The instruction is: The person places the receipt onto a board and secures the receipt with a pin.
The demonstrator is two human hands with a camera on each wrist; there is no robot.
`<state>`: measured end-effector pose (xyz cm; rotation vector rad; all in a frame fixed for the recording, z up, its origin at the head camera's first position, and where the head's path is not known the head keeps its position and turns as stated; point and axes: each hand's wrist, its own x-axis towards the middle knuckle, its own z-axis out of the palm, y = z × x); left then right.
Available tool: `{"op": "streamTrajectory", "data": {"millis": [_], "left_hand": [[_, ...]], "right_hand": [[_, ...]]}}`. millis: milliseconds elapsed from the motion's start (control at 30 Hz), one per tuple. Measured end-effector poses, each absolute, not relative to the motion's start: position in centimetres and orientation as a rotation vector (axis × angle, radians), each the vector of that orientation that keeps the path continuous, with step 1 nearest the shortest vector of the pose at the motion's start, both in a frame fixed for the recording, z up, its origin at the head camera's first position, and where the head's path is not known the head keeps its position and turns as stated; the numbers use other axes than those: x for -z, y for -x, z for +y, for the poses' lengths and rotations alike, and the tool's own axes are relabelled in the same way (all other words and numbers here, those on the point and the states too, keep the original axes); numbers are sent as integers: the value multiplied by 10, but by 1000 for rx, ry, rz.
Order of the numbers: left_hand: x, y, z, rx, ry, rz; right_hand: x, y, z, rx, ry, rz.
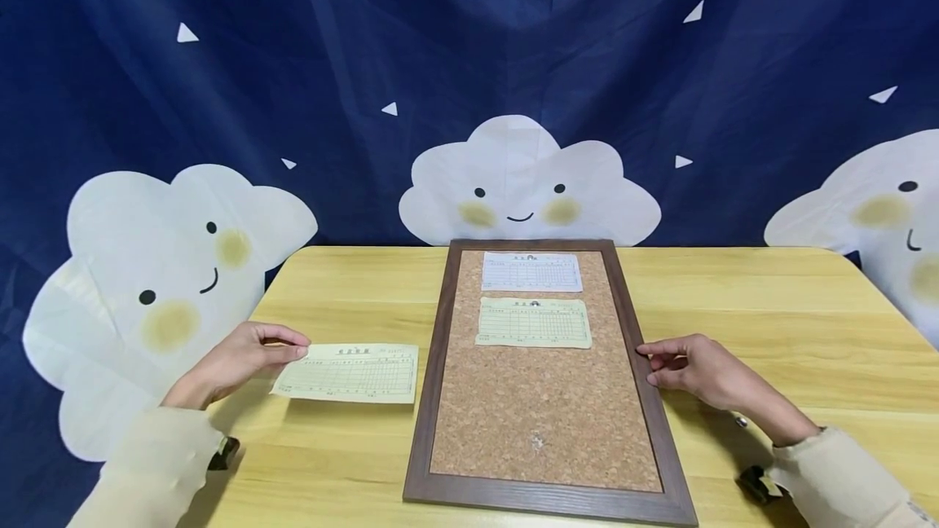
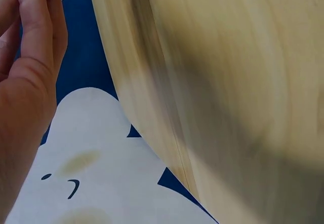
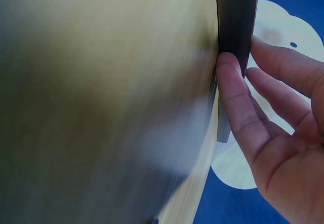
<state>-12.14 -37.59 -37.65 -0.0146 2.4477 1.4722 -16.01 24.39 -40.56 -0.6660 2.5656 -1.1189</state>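
Note:
My left hand [image 1: 245, 357] pinches the left end of a pale yellow printed form slip [image 1: 352, 373], held just above the table left of a cork board [image 1: 539, 398]. In the left wrist view the left fingers [image 2: 35, 26] show at the upper left, but the slip is out of sight. My right hand [image 1: 697, 369] holds the brown frame [image 1: 631, 324] of the board at its right side. The right wrist view shows thumb and fingertips [image 3: 230, 64] against the frame edge. A white form slip [image 1: 531, 274] lies on the board's top, above another yellow slip [image 1: 534, 324].
A small clear, shiny cluster [image 1: 537, 441] sits low on the cork. One small shiny object [image 1: 741, 422] lies near the right wrist. The wooden table [image 1: 770, 308] meets a dark blue cloth [image 1: 352, 63] with cloud faces behind it.

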Motion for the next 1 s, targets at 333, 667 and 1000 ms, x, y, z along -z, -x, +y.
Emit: {"op": "streamTrajectory", "data": {"millis": [333,667,1000], "left_hand": [[377,127,-366,-1481,-34,2457],[381,132,-350,-1561,-61,2419],[381,135,-330,-1552,-58,2443]], "right_hand": [[407,160,243,1136,650,2562],[405,160,243,1128,653,2564],[404,159,242,1131,656,2555]]}}
